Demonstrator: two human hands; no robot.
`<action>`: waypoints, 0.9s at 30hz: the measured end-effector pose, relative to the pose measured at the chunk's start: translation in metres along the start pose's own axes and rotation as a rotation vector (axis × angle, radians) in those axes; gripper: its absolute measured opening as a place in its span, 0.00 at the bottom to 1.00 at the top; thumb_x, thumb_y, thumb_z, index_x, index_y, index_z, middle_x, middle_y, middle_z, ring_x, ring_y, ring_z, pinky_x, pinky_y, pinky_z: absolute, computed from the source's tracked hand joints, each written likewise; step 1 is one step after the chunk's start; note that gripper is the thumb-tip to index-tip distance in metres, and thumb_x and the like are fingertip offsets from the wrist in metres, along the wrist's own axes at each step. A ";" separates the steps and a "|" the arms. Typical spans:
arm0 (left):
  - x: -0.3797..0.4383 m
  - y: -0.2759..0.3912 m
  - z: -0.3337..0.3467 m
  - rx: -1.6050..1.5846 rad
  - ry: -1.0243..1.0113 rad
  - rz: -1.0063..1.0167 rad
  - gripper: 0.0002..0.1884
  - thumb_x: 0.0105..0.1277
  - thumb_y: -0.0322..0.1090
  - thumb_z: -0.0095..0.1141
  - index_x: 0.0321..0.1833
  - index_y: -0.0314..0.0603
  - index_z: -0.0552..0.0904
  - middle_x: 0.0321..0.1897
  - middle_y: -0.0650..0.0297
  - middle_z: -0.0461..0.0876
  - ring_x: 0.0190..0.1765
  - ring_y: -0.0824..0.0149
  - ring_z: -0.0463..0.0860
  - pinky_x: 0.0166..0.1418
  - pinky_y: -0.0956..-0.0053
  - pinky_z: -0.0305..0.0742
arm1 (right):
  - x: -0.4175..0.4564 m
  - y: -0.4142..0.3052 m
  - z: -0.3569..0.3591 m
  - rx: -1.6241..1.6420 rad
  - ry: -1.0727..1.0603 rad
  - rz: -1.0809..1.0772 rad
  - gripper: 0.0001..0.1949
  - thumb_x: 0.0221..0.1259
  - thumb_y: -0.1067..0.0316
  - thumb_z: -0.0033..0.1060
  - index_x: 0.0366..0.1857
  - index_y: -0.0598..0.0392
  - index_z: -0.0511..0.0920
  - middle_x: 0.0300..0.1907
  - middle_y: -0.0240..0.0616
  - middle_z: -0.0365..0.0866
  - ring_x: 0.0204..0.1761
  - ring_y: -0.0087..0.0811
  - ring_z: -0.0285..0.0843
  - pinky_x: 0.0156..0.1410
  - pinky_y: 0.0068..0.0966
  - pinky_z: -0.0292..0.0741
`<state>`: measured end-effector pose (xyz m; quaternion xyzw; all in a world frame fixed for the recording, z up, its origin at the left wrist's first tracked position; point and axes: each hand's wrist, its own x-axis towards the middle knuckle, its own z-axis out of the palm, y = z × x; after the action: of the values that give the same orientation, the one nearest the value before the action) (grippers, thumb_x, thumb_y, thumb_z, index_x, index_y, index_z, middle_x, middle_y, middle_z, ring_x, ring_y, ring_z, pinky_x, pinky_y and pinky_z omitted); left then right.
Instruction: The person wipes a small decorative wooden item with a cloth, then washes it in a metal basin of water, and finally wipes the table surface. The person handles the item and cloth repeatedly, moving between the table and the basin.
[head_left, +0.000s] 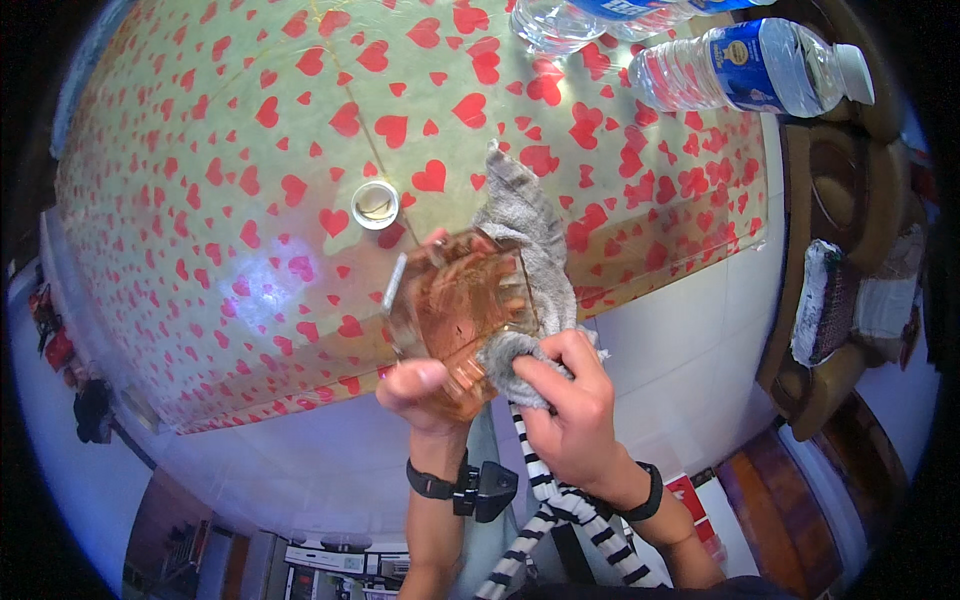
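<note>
My left hand (420, 394) holds an amber glass ashtray or dish (461, 307) from below and at its left side, with fingers visible through the glass. My right hand (566, 397) grips a bunched part of a grey cloth (517, 356) and presses it against the near right rim of the glass dish. The cloth's longer end lies behind the dish, on the table (262, 150) covered with a red-heart pattern. Beyond the dish, to the left, a small round white cap or container (375, 205) rests on the table.
Plastic water bottles, one with a white cap (757, 69), lie or stand at the table's far right. The table's near edge runs just beyond my wrists. A brown sofa (825, 187) with cushions stands at the right, past the tiled floor (675, 322).
</note>
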<state>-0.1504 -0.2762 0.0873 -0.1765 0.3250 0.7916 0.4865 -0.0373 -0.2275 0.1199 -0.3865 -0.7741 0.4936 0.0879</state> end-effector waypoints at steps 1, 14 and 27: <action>0.001 -0.002 0.000 -0.109 0.084 -0.022 0.50 0.35 0.39 0.55 0.70 0.35 0.56 0.63 0.46 0.65 0.65 0.47 0.67 0.68 0.53 0.65 | -0.002 -0.002 0.000 0.002 -0.005 -0.045 0.16 0.34 0.79 0.57 0.34 0.58 0.80 0.34 0.43 0.70 0.35 0.45 0.70 0.40 0.36 0.67; -0.010 0.001 0.000 -0.061 0.057 0.191 0.53 0.33 0.40 0.56 0.71 0.35 0.54 0.63 0.44 0.64 0.65 0.45 0.66 0.68 0.51 0.64 | -0.014 -0.012 0.015 0.064 0.085 -0.009 0.14 0.34 0.79 0.59 0.33 0.60 0.79 0.37 0.43 0.71 0.36 0.43 0.69 0.40 0.33 0.68; -0.012 0.006 0.004 -0.021 0.051 0.270 0.56 0.30 0.41 0.57 0.72 0.35 0.52 0.63 0.42 0.63 0.65 0.44 0.66 0.69 0.50 0.64 | -0.017 -0.007 -0.005 0.172 0.236 -0.057 0.10 0.34 0.78 0.65 0.27 0.60 0.80 0.37 0.41 0.72 0.35 0.41 0.72 0.38 0.27 0.70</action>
<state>-0.1504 -0.2833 0.0994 -0.1565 0.3498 0.8483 0.3654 -0.0263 -0.2372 0.1324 -0.4105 -0.7240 0.5066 0.2250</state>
